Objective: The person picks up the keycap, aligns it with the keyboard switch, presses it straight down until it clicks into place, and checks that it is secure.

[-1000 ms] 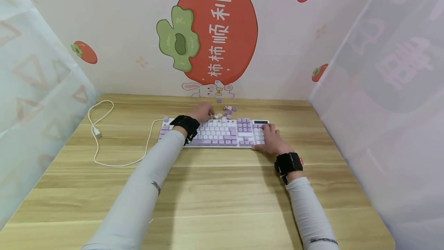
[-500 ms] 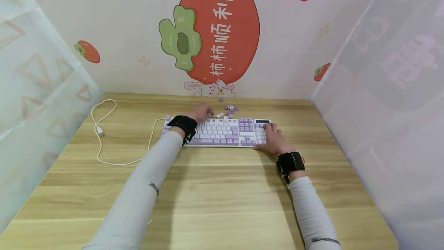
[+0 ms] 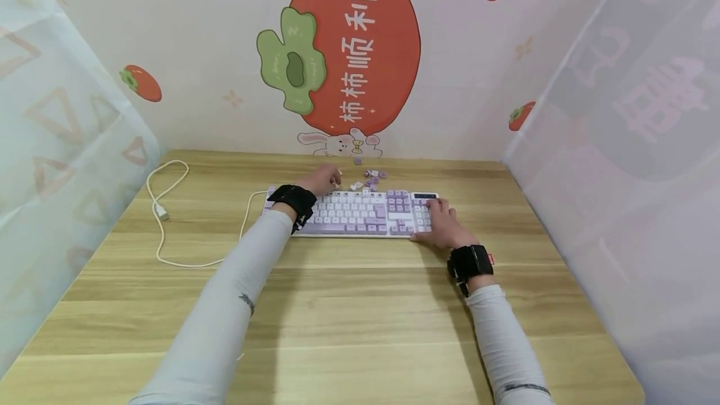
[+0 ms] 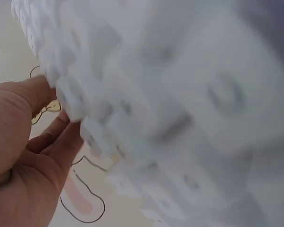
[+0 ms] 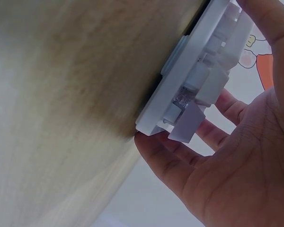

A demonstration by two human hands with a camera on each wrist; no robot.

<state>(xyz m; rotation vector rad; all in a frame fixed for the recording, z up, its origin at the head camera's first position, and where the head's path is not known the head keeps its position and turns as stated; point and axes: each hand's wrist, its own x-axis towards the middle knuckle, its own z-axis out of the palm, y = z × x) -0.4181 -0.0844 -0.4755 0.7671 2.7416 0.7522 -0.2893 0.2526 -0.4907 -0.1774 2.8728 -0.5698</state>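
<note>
A white and lilac keyboard [image 3: 343,228] lies lengthwise on the wooden table. My left hand [image 3: 319,180] is at its back edge, fingers bent down, with thumb and fingertips pinching a small pale keycap [image 3: 336,186]. In the left wrist view, rows of white keycaps [image 4: 146,104] partly hide those fingertips. My right hand [image 3: 446,226] grips the right end of the keyboard, with the thumb at the front edge and the fingers over the number keys. The right wrist view shows fingers bent around the white case [image 5: 180,71], one right at its corner.
Several loose lilac and white keycaps [image 3: 372,179] lie behind the keyboard. A white cable [image 3: 188,265] loops over the table's left side to its USB plug [image 3: 161,212]. A printed backdrop [image 3: 450,80] stands behind the table, with pale sheets on both sides.
My left hand has shifted slightly left along the back edge of the keyboard. My right hand keeps its grip on the right end, and the keyboard stays in place.
</note>
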